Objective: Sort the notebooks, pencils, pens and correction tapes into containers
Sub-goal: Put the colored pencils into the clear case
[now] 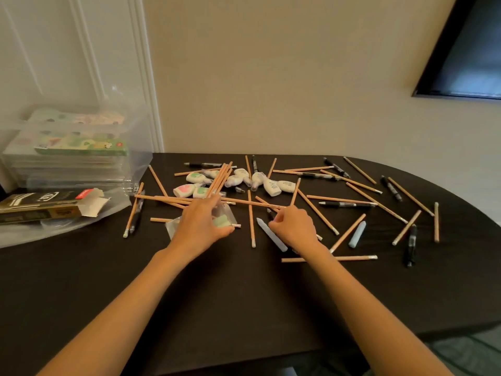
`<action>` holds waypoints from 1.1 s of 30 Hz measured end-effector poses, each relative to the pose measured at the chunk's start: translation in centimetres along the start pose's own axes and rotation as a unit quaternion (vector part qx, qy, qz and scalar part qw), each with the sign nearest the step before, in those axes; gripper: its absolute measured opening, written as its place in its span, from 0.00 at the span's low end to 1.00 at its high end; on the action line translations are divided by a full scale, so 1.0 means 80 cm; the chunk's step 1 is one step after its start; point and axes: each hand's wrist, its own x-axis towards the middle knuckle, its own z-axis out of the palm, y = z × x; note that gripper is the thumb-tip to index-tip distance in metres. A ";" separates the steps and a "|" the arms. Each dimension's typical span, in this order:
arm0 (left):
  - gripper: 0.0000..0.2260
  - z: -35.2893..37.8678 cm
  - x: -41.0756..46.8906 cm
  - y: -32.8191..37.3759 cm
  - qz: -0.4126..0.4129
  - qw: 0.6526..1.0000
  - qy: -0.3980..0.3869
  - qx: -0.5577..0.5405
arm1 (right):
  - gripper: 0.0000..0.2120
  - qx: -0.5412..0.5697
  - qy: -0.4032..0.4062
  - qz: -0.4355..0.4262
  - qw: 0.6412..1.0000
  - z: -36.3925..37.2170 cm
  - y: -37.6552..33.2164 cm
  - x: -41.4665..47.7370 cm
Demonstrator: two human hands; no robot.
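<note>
1. You're gathering pencils: your left hand [202,222] has its grip around a bundle of pencils [220,180]; your right hand [294,227] pinches one pencil [295,191].
2. Next, I'd add it to the bundle; the rest lie scattered across the tabletop [244,294].

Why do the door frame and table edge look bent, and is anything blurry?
Head view: the wide-angle lens bows the door frame and the table edge; the clear plastic container looks hazy; the left hand and its pencils are slightly soft.
</note>
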 end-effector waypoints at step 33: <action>0.30 0.007 0.023 0.038 0.084 0.996 -0.040 0.001 | 0.03 0.533 -0.020 -0.052 0.844 -0.023 -0.027 -0.001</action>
